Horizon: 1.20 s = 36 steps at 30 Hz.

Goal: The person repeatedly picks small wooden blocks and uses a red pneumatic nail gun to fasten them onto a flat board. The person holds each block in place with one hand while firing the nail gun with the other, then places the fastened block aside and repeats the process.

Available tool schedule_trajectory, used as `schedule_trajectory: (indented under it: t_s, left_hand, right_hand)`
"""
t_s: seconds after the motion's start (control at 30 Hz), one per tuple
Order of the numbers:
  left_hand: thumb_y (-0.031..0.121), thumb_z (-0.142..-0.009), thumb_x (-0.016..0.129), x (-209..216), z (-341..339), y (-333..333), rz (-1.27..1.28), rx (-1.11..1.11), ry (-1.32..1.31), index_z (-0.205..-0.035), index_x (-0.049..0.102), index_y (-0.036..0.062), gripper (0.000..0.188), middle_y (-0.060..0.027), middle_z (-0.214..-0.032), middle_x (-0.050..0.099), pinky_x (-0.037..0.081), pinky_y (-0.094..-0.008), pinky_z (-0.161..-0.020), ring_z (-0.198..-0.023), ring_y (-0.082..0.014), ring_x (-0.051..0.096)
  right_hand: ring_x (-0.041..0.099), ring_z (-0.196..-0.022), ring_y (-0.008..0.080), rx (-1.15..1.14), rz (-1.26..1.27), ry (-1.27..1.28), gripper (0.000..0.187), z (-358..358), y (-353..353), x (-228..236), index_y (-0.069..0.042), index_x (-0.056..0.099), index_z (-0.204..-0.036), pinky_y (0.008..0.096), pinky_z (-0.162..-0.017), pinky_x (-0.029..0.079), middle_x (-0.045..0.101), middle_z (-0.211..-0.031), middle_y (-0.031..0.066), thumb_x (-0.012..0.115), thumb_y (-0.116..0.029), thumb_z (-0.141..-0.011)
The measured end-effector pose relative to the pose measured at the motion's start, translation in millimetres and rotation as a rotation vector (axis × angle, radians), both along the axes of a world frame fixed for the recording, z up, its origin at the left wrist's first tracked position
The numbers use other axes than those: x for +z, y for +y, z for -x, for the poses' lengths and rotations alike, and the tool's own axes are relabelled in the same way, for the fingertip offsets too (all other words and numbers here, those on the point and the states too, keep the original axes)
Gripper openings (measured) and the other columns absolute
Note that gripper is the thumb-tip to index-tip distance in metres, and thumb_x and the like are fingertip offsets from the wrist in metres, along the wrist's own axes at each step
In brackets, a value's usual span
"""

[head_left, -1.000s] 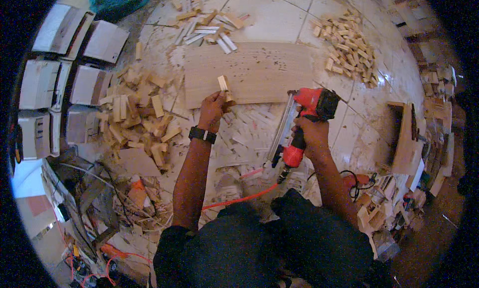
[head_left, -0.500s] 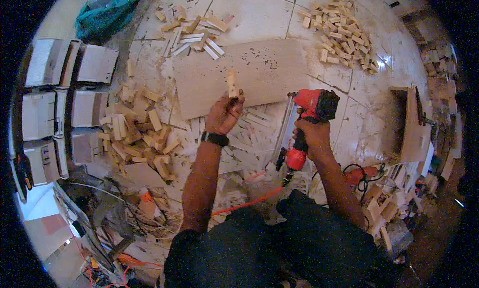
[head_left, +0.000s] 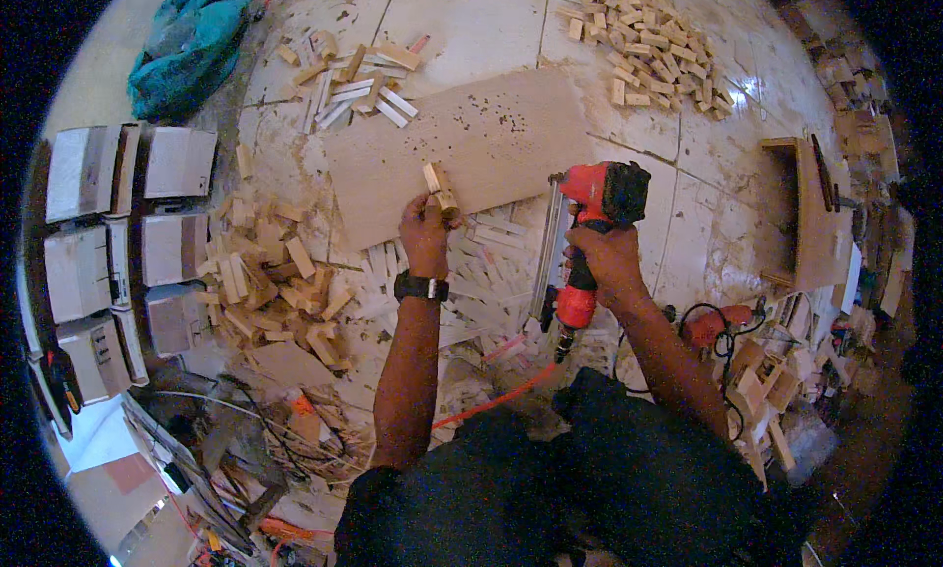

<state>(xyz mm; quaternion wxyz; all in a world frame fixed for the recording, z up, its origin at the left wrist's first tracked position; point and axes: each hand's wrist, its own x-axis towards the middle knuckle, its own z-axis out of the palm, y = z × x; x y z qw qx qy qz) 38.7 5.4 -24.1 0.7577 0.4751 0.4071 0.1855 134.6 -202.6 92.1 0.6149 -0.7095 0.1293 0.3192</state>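
The left hand (head_left: pixel 426 235) grips a small rectangular block of pale yellow wood (head_left: pixel 439 189) between thumb and fingers, over the near edge of a flat, light-brown wooden board (head_left: pixel 471 144); whether block and board touch cannot be told. The right hand (head_left: pixel 607 262) is wrapped round the black handle of a red-and-black nail gun (head_left: pixel 587 191), just beyond the board's right end. An orange-red hose (head_left: pixel 501 394) runs from below the tool towards the person's body. The board lies on a pale tiled floor (head_left: pixel 471 22), between a loose pile of tan wooden blocks (head_left: pixel 285 272) and a heap of small pale wooden pieces (head_left: pixel 663 61).
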Motion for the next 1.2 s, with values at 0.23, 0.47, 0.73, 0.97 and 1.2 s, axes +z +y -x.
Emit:
schedule_trajectory:
  t_s: [0.23,0.47,0.73,0.97,1.2]
  left_hand:
    - [0.018,-0.081,0.061,-5,-16,-5,-1.122,-0.24,0.532,-0.089,0.058,0.0018,0.018,-0.0205,-0.073,0.064,0.05,-0.0441,-0.061,-0.069,-0.0384,0.063]
    - [0.014,-0.081,0.057,22,-8,-18,-1.013,-0.384,0.554,-0.089,0.059,0.003,0.014,-0.0172,-0.078,0.062,0.05,-0.0441,-0.062,-0.073,-0.0361,0.061]
    - [0.01,-0.078,0.053,25,-12,-57,-1.501,-1.022,0.412,-0.096,0.058,0.0033,0.02,-0.0128,-0.103,0.053,0.051,-0.0375,-0.059,-0.087,-0.026,0.059]
    - [0.012,-0.078,0.054,29,-13,-47,-1.632,-0.93,0.215,-0.091,0.058,0.0047,0.015,-0.0123,-0.094,0.059,0.049,-0.0432,-0.064,-0.086,-0.0288,0.058]
    - [0.021,-0.084,0.06,42,-5,12,-0.798,-0.41,0.228,-0.095,0.062,0.0013,0.023,-0.0108,-0.079,0.067,0.05,-0.0335,-0.064,-0.069,-0.0221,0.063]
  right_hand:
    - [0.054,-0.05,0.016,-0.005,0.017,0.013,0.027,1,1,2,-0.006,0.054,-0.096,0.0323,-0.043,0.048,0.053,-0.065,0.0046,0.062,0.001,-0.071]
    - [0.056,-0.052,0.0159,-0.006,0.019,-0.049,0.026,-1,-1,4,-0.005,0.056,-0.095,0.0307,-0.047,0.049,0.056,-0.069,0.0046,0.063,0.002,-0.07]
    - [0.056,-0.051,0.0158,0.016,0.053,-0.044,0.028,-2,-2,5,-0.004,0.058,-0.096,0.0309,-0.047,0.05,0.056,-0.068,0.0044,0.064,0.002,-0.07]
    - [0.056,-0.051,0.0157,0.006,0.055,-0.013,0.029,-1,0,10,-0.004,0.058,-0.098,0.0309,-0.047,0.05,0.057,-0.068,0.0051,0.063,0.001,-0.069]
    - [0.056,-0.052,0.0153,0.086,0.08,0.001,0.03,1,15,9,-0.005,0.057,-0.099,0.0308,-0.048,0.05,0.057,-0.069,0.0047,0.063,0.001,-0.07]
